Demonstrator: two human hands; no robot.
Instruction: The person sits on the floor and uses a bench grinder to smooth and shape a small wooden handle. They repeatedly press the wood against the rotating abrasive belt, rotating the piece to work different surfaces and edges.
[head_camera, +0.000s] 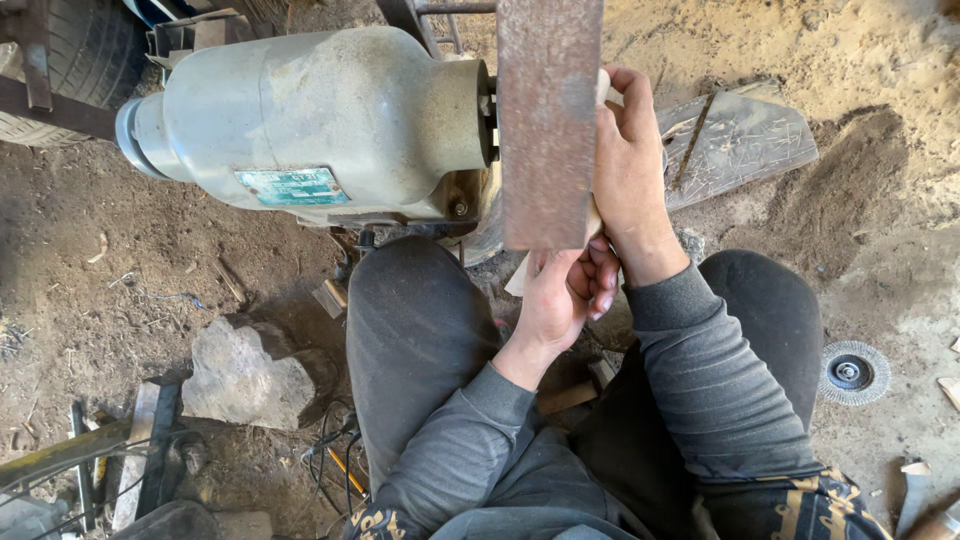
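Observation:
A grey electric motor (320, 120) lies on its side on the dirt, its shaft end facing a rusty flat metal guard (545, 120) that hides what turns behind it. A pale wooden piece (520, 275) is held up against the hidden part. My left hand (560, 295) grips its lower end just below the guard. My right hand (628, 165) clasps its upper end at the guard's right edge, fingers curled over it. My knees in dark trousers flank the work.
A rock (245, 375) lies at the left of my left knee. A round wire brush wheel (853, 373) rests on the ground at right. A tyre (70, 60) stands top left. A flat metal sheet (740, 140) lies behind my right hand. Cables and scrap sit bottom left.

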